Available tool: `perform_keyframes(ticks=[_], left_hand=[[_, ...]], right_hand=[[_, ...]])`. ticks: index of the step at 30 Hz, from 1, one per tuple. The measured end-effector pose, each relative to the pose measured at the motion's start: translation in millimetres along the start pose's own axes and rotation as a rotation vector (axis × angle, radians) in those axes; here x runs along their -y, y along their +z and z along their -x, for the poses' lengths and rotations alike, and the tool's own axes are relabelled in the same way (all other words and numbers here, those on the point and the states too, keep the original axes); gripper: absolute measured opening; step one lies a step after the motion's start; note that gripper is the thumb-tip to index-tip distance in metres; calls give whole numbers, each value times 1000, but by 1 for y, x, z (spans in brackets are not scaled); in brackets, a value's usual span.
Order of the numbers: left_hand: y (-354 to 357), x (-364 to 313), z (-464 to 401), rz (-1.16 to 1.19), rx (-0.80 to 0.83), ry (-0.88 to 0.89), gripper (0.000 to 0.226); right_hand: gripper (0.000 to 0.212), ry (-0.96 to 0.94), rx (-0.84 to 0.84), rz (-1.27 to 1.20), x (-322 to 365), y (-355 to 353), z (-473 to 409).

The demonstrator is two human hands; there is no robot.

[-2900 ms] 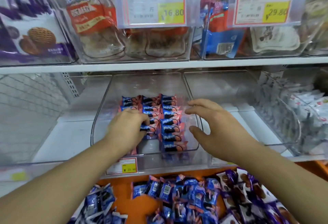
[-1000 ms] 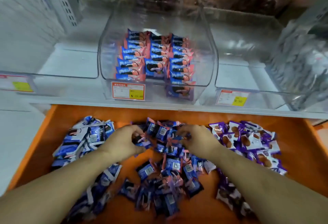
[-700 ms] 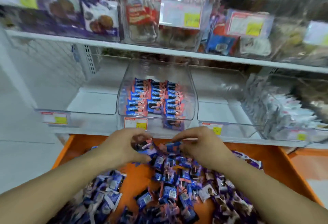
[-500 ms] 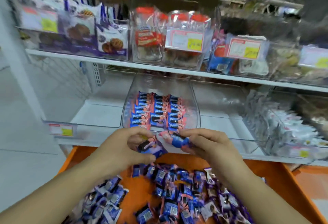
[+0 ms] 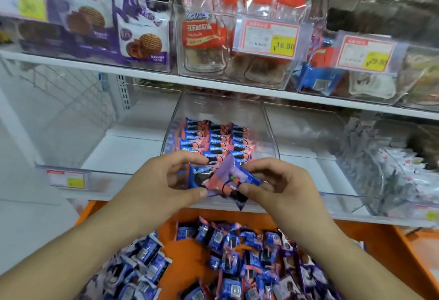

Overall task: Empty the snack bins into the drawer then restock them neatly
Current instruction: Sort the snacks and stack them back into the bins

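Observation:
My left hand (image 5: 161,181) and my right hand (image 5: 278,185) hold a small bunch of blue-and-pink snack packets (image 5: 221,178) between them, fingers and thumbs pinching the wrappers. The bunch hangs just in front of the clear middle bin (image 5: 268,131) on the lower shelf. Inside that bin lie three neat rows of the same packets (image 5: 213,140). Below my hands the orange drawer (image 5: 190,259) is open, with loose blue packets (image 5: 228,252) heaped in its middle and other packets at left and right.
A clear bin (image 5: 306,133) to the right of the middle one looks bare. Further right a bin holds white packets (image 5: 403,169). The upper shelf (image 5: 142,76) carries biscuit packs, jars and price tags. A white shelf edge runs above the drawer.
My hands picked packets out of the drawer heap and lifted them up to the front of the middle bin. The camera tilted up from the drawer toward the shelves.

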State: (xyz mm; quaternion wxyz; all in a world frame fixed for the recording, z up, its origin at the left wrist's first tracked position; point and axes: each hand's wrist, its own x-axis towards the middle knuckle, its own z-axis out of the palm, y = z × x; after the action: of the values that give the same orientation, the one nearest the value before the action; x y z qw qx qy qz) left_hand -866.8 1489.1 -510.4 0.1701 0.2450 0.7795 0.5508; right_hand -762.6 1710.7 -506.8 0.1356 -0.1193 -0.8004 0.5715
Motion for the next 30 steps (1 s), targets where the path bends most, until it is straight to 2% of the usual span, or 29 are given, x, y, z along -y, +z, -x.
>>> perform_keyframes(ticks=[6,8,11,14,18,20,24,27,30], left_hand=[[-2,5,-1,102,17,-48,46],[0,3,2,116,11,-50,42],[3,1,6,87,22,-62,44],[5,-2,10,76,16,-67,43],[6,-5,14,124,-32,-68,38],[8,-4,14,126,-31,-74,37],[15,-8,17,249,28,-115,31],[21,-8,17,213,-11,-110,54],[24,-7,17,190,-44,-120,57]], right_hand=[[29,-31,1,77,0,-2,0],[41,-58,41,103,0,-2,1],[65,-50,221,162,4,-5,3],[53,-58,260,200,7,-7,7],[23,14,106,-65,8,-9,10],[17,69,73,-168,7,-7,12],[22,165,17,-168,5,6,16],[31,125,-33,-36,2,13,16],[32,45,-16,59,-2,17,14]])
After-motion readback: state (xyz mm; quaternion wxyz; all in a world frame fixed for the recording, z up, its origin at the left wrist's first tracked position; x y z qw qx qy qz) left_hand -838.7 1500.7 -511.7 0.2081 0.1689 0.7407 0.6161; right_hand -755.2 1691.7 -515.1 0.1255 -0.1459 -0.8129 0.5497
